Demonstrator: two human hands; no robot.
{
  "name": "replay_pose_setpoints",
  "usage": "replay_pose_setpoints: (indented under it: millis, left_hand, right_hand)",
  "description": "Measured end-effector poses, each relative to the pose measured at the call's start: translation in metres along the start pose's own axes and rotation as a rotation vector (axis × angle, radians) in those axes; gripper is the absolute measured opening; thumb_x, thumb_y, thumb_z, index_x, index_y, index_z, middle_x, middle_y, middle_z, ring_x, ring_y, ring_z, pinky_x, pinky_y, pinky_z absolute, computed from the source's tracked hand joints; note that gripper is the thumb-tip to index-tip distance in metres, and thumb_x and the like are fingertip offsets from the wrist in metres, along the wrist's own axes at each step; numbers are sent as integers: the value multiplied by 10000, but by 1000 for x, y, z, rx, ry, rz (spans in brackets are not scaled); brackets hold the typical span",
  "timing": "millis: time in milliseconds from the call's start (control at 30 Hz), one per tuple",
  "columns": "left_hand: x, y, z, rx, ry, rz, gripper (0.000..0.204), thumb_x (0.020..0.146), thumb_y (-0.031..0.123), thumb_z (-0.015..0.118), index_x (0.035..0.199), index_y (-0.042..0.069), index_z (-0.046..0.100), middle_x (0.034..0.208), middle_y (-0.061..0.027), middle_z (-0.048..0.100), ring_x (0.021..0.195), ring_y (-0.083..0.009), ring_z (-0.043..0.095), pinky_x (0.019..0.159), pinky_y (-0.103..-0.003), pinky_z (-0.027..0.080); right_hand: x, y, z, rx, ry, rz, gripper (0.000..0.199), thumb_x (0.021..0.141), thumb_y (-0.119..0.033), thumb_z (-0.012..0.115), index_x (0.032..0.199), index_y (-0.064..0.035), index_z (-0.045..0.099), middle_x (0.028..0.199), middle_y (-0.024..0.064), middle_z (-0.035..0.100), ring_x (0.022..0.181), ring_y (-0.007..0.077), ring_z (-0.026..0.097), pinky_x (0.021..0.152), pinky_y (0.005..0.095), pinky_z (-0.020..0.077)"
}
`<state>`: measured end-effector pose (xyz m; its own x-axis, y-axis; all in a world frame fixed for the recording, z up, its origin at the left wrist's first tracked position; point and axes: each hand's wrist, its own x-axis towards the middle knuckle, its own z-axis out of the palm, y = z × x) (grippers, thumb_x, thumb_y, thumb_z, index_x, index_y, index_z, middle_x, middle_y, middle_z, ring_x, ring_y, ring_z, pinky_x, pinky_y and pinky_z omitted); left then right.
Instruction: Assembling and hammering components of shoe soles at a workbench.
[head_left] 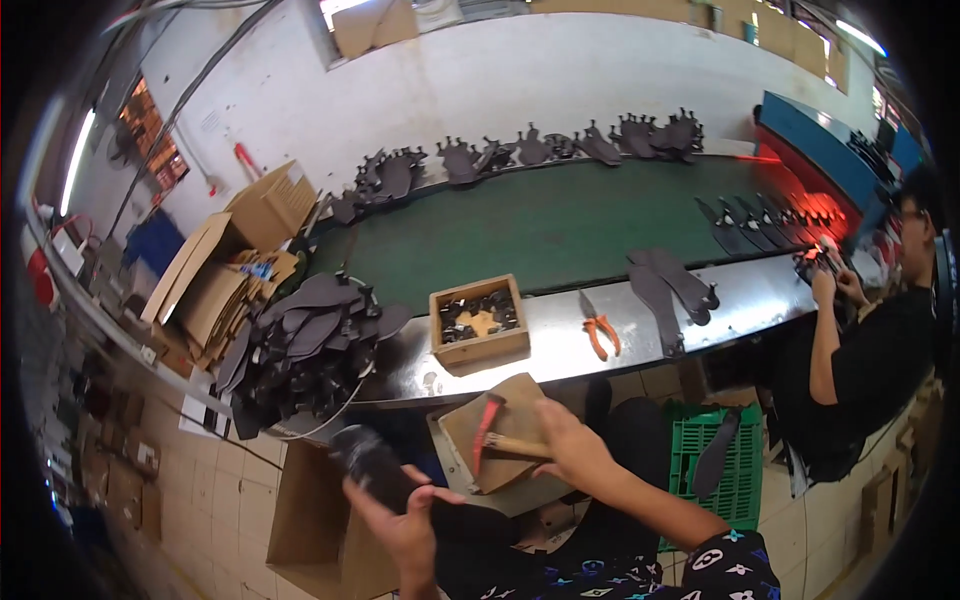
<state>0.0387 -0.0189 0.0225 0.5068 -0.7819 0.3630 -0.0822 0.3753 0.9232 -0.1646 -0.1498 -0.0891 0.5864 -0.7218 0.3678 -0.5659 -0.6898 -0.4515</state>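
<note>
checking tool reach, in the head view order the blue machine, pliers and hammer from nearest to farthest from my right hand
1. Hammer, held in your right hand.
2. Pliers, ahead on the metal bench.
3. Blue machine, at the upper right.

Along the surface (548, 350) I see, left to right, a pile of soles (310, 325) at the left end, a box (484, 350) of small parts (465, 318), pliers (602, 337) and two soles (656, 300). Behind the box lies the belt (490, 240), with more soles (532, 147) along its far side. Before the surface, I have the hammer (487, 432) over the board (515, 394), left of the crate (748, 480).
</note>
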Motion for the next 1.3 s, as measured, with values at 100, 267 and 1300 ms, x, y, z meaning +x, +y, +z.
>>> replay_pose_setpoints:
  millis: [100, 267, 1300]
  left_hand:
    - [10, -49, 14, -47, -10, -245, 449, 989, 322, 630, 1263, 67, 381, 1015, -93, 581, 652, -212, 667, 573, -319, 566]
    - [23, -147, 32, 1289, -147, 80, 824, 922, 466, 668, 1470, -27, 299, 1451, -267, 403, 1278, -384, 464, 1051, -488, 361]
    - [78, 11, 47, 852, -527, 1439, 264, 725, 22, 762, 989, 7, 755, 992, -74, 660, 863, -180, 584, 671, -262, 494]
  right_hand:
    - [-42, 11, -17, -62, -188, 293, 816, 734, -171, 775, 1432, -7, 385, 833, 206, 667, 728, 351, 685, 624, 450, 545]
    - [-136, 49, -40, 72, 78, 446, 512, 736, -136, 746, 1223, -86, 599, 656, 159, 648, 634, 378, 669, 546, 453, 513]
    - [36, -49, -94, 1489, 125, 196, 414, 886, -266, 770, 1136, 39, 643, 1007, 208, 716, 540, 49, 517, 473, 192, 417]
